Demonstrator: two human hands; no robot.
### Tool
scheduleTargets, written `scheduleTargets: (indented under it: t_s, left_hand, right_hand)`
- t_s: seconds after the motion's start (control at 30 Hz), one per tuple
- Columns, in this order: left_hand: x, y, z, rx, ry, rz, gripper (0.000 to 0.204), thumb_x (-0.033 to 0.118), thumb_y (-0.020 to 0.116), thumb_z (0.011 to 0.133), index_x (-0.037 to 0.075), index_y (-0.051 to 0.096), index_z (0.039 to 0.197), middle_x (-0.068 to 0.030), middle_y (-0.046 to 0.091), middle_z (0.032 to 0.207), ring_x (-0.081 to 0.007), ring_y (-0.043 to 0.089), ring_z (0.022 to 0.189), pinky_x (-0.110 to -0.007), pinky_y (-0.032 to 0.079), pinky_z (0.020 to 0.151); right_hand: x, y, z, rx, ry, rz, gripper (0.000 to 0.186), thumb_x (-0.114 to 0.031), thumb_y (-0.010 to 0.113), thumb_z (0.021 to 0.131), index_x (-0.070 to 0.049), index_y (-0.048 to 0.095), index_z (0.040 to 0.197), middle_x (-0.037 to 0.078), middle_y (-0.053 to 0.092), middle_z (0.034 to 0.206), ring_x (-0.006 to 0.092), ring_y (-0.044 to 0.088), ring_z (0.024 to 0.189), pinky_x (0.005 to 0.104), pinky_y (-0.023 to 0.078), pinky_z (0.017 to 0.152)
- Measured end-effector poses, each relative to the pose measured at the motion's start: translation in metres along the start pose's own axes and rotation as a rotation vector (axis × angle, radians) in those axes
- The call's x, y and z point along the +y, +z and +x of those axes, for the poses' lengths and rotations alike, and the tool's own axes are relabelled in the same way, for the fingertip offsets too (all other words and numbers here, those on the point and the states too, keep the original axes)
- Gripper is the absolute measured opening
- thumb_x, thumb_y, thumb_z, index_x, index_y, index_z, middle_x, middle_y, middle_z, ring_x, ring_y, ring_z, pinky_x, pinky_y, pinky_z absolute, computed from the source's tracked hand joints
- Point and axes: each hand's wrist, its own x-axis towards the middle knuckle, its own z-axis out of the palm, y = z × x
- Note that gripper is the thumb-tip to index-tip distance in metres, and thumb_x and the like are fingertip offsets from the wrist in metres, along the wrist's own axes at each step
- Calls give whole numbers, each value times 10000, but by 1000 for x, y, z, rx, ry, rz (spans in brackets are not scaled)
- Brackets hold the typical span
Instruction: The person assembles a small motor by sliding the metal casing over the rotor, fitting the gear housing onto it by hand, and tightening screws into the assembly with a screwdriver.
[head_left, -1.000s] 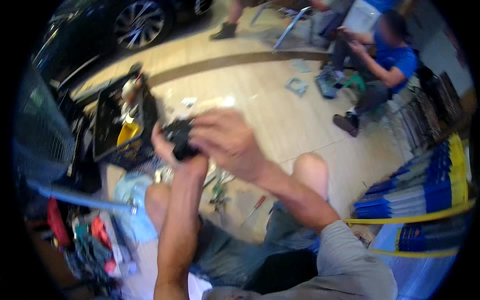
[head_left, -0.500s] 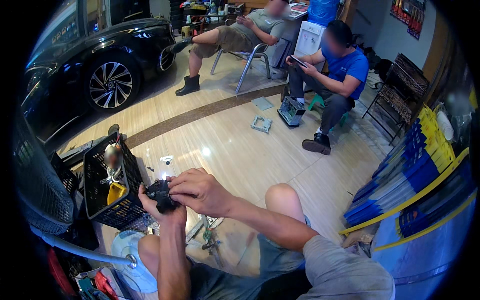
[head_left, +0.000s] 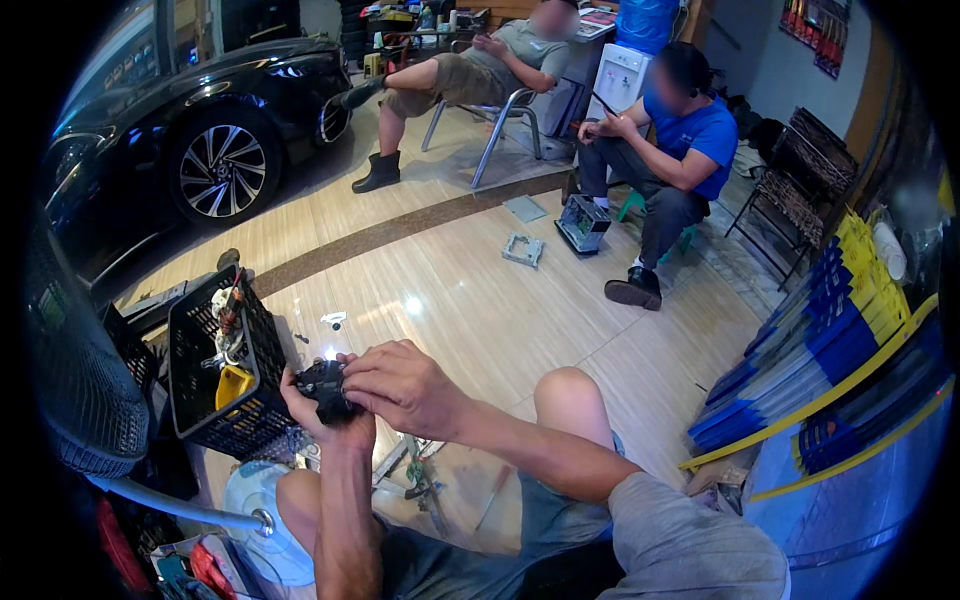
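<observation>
In front of me, my left hand (head_left: 325, 420) is closed around a small black component (head_left: 320, 385), with its fingers along the near and left sides. My right hand (head_left: 405, 390) grips the same component from the right, fingers bent over its top and side. A small bright glint shows just above the part, and its details are too small to make out. Metal pieces and tools (head_left: 420, 470) lie on the floor below my hands, between my legs, along with a screwdriver (head_left: 495, 492). A black plastic crate (head_left: 195, 400) holding a yellow tool (head_left: 233, 385) stands left of my hands.
A black car (head_left: 120, 130) stands upper left, a fan (head_left: 80, 400) at the left edge. A seated person (head_left: 470, 75) and another in blue (head_left: 690, 140) are beyond, near an opened metal case (head_left: 585, 225). A blue-yellow display rack (head_left: 760, 350) stands right.
Since a second ago the view has tilted up, putting my hands lower in the picture, still on the component. In the last half second the person in blue has raised the phone more upright.
</observation>
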Motion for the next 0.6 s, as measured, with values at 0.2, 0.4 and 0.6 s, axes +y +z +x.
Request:
scheduleTargets:
  t_s: [0.2, 0.4, 0.6]
  left_hand:
    - [0, -3, 1, 37, -18, 2, 549, 548, 435, 932, 22, 589, 958, -151, 646, 832, -276, 639, 781, -376, 556, 762]
    - [-1, -6, 5, 17, -5, 18, 557, 546, 427, 932, 17, 599, 939, -157, 653, 822, -285, 644, 776, -379, 554, 753]
    - [1, -2, 2, 18, -23, -12, 553, 544, 435, 927, 16, 601, 937, -151, 655, 821, -290, 648, 775, -378, 561, 747]
  right_hand:
    - [-5, 5, -3, 47, -1, -29, 153, -77, 739, 817, -35, 709, 961, 87, 699, 1026, 261, 658, 1002, 378, 488, 865]
    - [-3, 7, -3, 93, -10, -16, 159, -55, 748, 803, -16, 705, 951, 100, 701, 1007, 274, 668, 983, 377, 505, 856]
    - [-3, 6, -3, 86, -2, -8, 165, -68, 758, 803, -34, 713, 958, 95, 706, 1005, 268, 666, 1001, 365, 504, 869]
